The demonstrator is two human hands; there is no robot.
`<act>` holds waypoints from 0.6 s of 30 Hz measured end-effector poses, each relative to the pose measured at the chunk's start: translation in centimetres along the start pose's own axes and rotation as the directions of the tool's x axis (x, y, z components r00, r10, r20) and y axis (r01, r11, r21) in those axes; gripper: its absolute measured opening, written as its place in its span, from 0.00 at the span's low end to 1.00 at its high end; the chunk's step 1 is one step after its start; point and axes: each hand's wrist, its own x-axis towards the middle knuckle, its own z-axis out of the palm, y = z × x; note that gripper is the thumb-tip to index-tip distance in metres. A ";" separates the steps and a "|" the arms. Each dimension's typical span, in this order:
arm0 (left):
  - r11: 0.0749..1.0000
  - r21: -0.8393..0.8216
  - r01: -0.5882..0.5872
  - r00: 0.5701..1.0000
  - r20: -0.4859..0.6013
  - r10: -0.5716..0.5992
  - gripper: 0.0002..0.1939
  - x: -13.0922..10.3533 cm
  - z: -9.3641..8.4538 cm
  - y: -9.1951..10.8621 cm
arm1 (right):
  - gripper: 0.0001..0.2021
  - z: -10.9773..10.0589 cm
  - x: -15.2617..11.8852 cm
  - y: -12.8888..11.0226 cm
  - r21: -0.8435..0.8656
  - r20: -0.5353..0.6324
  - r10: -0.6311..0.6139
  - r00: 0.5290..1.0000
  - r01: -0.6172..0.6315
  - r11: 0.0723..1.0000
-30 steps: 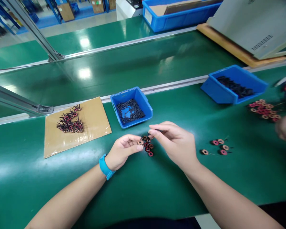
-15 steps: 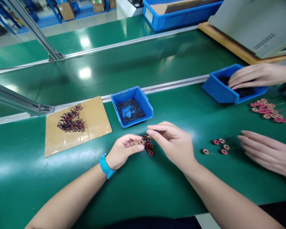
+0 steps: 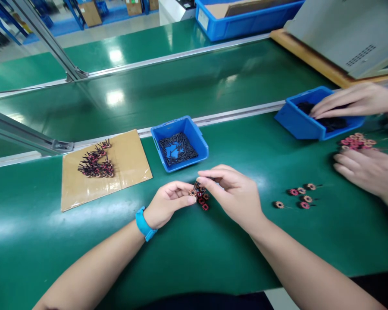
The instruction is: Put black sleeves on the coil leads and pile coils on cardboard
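Observation:
My left hand (image 3: 168, 202), with a blue band at the wrist, pinches a small copper-coloured ring-shaped coil (image 3: 192, 193) between thumb and fingertips. Close on its right is my right hand (image 3: 234, 191), thumb and index finger pressed together at the coil's dark leads; what exactly they grip is too small to tell. A few red and copper coils (image 3: 204, 201) lie on the green table just under my fingertips. Behind my hands stands a blue bin (image 3: 180, 144) of short black tubes. On a brown cardboard sheet (image 3: 129, 168) at the left, a cluster of coils (image 3: 97, 163) with black leads is piled.
At the right, another person's hand (image 3: 358, 101) reaches into a second blue bin (image 3: 299, 120), and their other hand (image 3: 370, 172) is by a pile of pink coils (image 3: 357, 141). Several loose coils (image 3: 305, 205) lie between us. A metal rail (image 3: 239, 113) runs behind the bins.
The other person's lower hand has moved up and right to the pink pile, and one more coil lies in the loose group. My own hands have barely moved.

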 end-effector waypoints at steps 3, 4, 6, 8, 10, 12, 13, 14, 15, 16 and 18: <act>1.000 0.005 -0.009 1.000 0.008 0.009 0.13 0.0 0.0 0.0 | 0.04 -0.1 0.1 0.0 0.018 0.034 0.012 0.999 -0.013 1.000; 1.000 0.009 -0.009 1.000 0.003 0.009 0.13 0.0 -0.1 0.0 | 0.03 -0.1 0.1 0.0 0.029 0.045 0.023 0.999 -0.025 0.999; 1.000 0.014 -0.014 1.000 -0.012 0.014 0.13 0.0 -0.1 0.0 | 0.03 -0.1 0.2 0.1 0.051 0.072 0.052 0.996 -0.056 0.997; 1.000 0.012 -0.023 0.999 -0.025 0.023 0.14 0.1 -0.1 -0.1 | 0.03 -0.2 0.2 0.1 0.061 0.102 0.078 0.992 -0.085 0.995; 1.000 0.005 -0.030 0.999 -0.029 0.031 0.14 0.1 -0.1 -0.1 | 0.03 -0.1 0.2 0.1 0.051 0.119 0.090 0.989 -0.096 0.994; 0.999 -0.004 -0.033 0.999 -0.029 0.033 0.14 0.2 -0.2 -0.1 | 0.04 -0.1 0.1 0.1 0.037 0.125 0.088 0.988 -0.094 0.995; 0.999 -0.008 -0.032 0.999 -0.030 0.032 0.14 0.2 -0.1 -0.1 | 0.04 -0.1 0.1 0.1 0.032 0.127 0.088 0.988 -0.092 0.995; 0.999 -0.014 -0.031 0.999 -0.032 0.030 0.14 0.2 -0.1 -0.1 | 0.05 -0.1 0.0 0.1 0.027 0.129 0.090 0.988 -0.094 0.995; 0.999 -0.021 -0.029 0.999 -0.035 0.029 0.14 0.2 -0.1 -0.1 | 0.05 -0.2 0.0 0.2 0.021 0.129 0.093 0.987 -0.096 0.995; 0.999 -0.028 -0.028 0.999 -0.041 0.027 0.14 0.2 -0.1 0.0 | 0.05 -0.2 -0.1 0.2 0.011 0.131 0.095 0.987 -0.098 0.995; 0.999 -0.047 -0.024 0.998 -0.054 0.022 0.14 0.2 0.1 0.0 | 0.06 -0.3 -0.1 0.3 -0.013 0.133 0.091 0.987 -0.090 0.996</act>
